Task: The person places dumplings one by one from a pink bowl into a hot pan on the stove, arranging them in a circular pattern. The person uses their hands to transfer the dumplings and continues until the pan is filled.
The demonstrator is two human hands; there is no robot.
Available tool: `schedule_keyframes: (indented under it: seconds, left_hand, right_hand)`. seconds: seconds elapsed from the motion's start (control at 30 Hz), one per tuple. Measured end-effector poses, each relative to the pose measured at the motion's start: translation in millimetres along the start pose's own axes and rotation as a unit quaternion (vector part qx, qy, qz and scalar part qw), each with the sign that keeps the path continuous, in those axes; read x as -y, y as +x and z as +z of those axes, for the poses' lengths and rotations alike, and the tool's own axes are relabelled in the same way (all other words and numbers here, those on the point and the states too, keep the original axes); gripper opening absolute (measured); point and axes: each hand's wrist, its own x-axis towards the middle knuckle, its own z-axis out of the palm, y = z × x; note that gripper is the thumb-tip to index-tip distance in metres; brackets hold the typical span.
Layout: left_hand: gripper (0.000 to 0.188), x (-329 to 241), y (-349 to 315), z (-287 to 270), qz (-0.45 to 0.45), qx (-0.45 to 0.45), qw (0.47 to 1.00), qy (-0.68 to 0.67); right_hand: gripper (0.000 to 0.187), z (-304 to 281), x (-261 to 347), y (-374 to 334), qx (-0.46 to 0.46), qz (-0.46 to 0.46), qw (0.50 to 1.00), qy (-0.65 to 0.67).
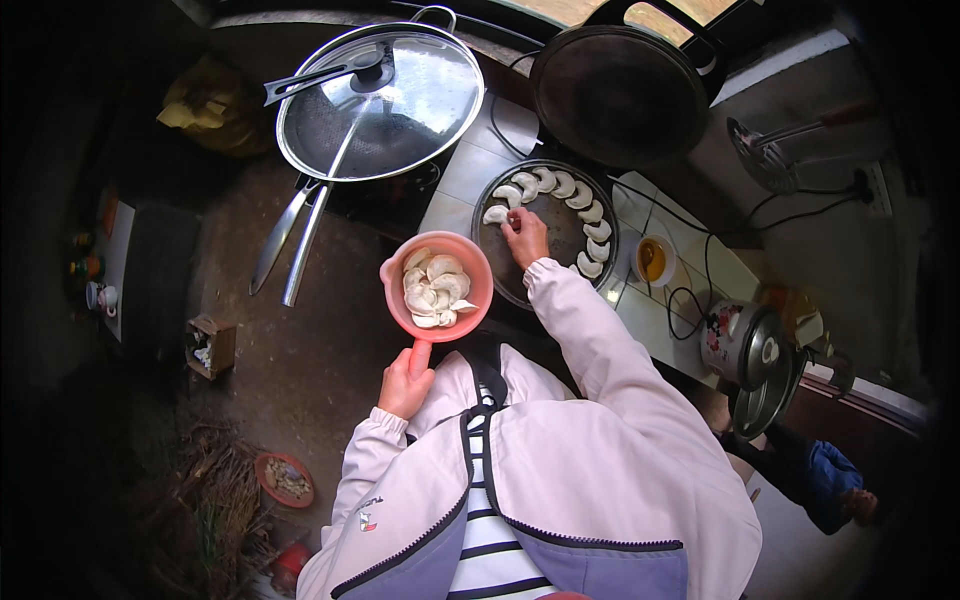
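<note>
My left hand (406, 384) is closed round the handle of a pink plastic dipper (396, 312), which has a small spout and holds a heap of white half-moon dumplings (437, 288). To its right lies a round dark electric griddle (560, 236), its lid raised. Several dumplings (564, 184) line the griddle's rim in a curved row from the upper left round to the lower right. At the row's left end, my right hand (527, 240) pinches the edge of one dumpling (496, 215) with its fingertips, low over the griddle surface.
The griddle lid (620, 95) stands open behind. A glass-lidded wok (385, 110) is at the upper left. A cup of yellow oil (654, 261) and a rice cooker (742, 343) stand on the tiled counter at right, with black cables (707, 262). A person (838, 487) is at the lower right.
</note>
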Motion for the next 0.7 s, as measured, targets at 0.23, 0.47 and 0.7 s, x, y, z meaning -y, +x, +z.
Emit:
schedule_keyframes:
  seconds: [0.23, 0.47, 0.7]
  left_hand:
    - [0.027, -3, 1, -1, -0.001, 0.012, 1.000, 0.008]
    - [0.027, -5, -1, -2, -0.005, 0.014, 1.000, 0.010]
    - [0.027, -4, 0, -1, 0.005, 0.017, 1.000, 0.015]
  right_hand:
    - [0.023, 1, 5, 8, -0.025, -0.037, 0.997, -0.058]
    - [0.024, 1, 15, 7, -0.015, 0.009, 0.997, -0.076]
    - [0.026, -5, 24, 5, 0.008, 0.047, 0.993, -0.104]
